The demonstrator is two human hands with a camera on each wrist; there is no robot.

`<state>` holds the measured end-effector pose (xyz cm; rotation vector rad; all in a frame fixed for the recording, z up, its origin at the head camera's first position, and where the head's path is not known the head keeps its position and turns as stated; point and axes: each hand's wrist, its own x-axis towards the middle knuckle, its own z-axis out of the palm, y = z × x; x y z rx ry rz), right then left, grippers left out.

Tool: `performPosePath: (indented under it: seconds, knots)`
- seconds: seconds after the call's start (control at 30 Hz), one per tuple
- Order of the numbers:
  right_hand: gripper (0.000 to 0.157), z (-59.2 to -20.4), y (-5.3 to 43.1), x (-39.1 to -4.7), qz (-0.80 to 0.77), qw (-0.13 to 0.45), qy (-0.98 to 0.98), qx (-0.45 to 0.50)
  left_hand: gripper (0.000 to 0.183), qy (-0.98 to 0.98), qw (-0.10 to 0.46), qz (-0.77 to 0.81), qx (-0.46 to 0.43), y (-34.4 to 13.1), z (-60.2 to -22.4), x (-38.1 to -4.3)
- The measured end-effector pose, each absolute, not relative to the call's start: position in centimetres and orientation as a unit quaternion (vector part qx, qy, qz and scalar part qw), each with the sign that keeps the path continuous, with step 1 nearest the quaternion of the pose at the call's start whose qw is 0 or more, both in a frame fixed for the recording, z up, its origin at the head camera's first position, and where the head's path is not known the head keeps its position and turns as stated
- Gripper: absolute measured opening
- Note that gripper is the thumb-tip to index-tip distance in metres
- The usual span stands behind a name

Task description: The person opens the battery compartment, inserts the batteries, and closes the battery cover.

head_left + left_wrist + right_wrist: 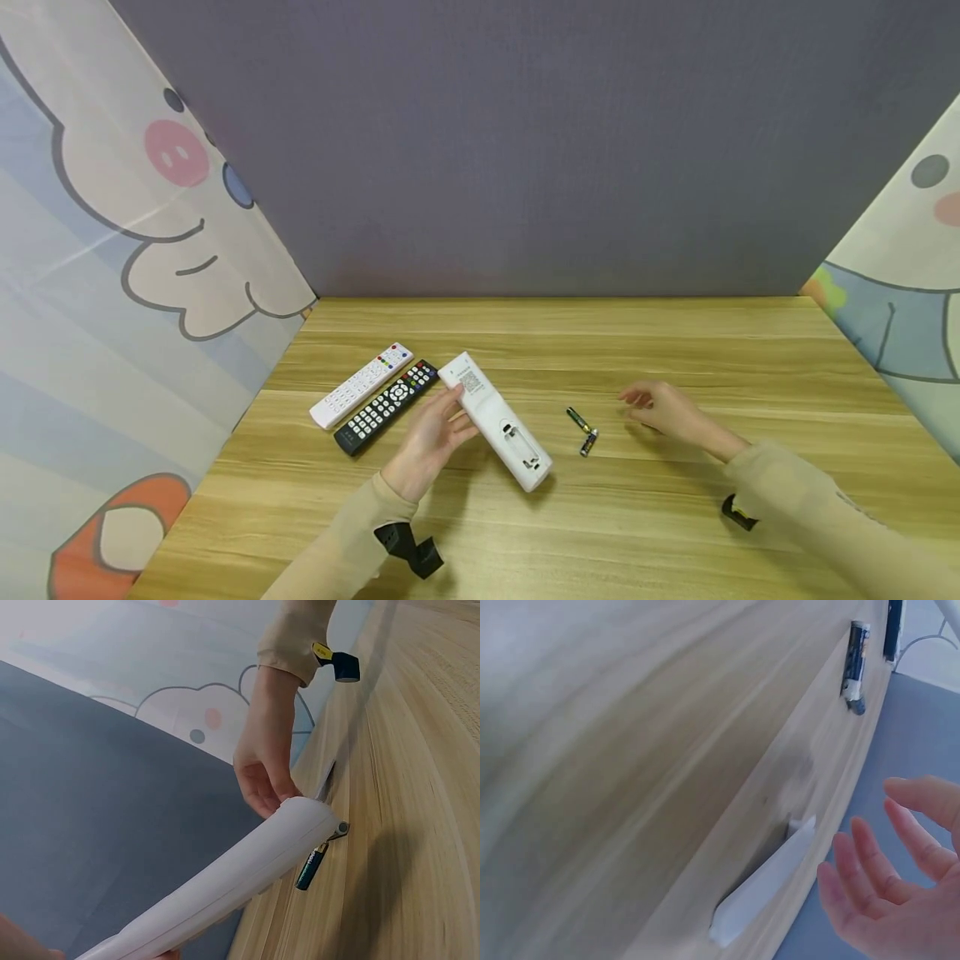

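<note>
My left hand (429, 440) grips a white remote control (498, 423) by its edge, thumb on top, with the back facing up. The battery bay (519, 443) in the remote's lower half is uncovered, and no battery sits in it. To the right, a green-and-black battery (577, 419) and a dark battery (589, 442) lie end to end on the table. My right hand (663, 408) hovers beyond them, its fingers loosely bent around nothing. Below those fingers in the right wrist view, a thin white battery cover (761, 889) lies on the table; the hand hides it in the head view.
Left of the held remote, a white remote (362, 385) and a black remote (386, 407) lie side by side, buttons up. A grey panel (555, 150) closes off the back of the wooden table (675, 333). Cartoon-printed cloth (112, 250) hangs at both sides.
</note>
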<state>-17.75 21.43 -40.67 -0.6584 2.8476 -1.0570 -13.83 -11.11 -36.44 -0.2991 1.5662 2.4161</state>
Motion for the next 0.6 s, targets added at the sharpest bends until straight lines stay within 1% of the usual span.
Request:
performPosePath:
  seconds: [0.37,0.6]
  knots:
    - [0.021,-41.0,19.6,-18.0,-0.377,0.053,0.898,-0.22,0.036,0.524,0.124,0.836,-0.107,-11.1,-36.5,-13.9]
    - [0.021,-41.5,18.4,-18.2,-0.391,0.06,0.89,-0.226,0.036,0.517,0.123,0.84,-0.105,-11.2,-36.6,-13.8]
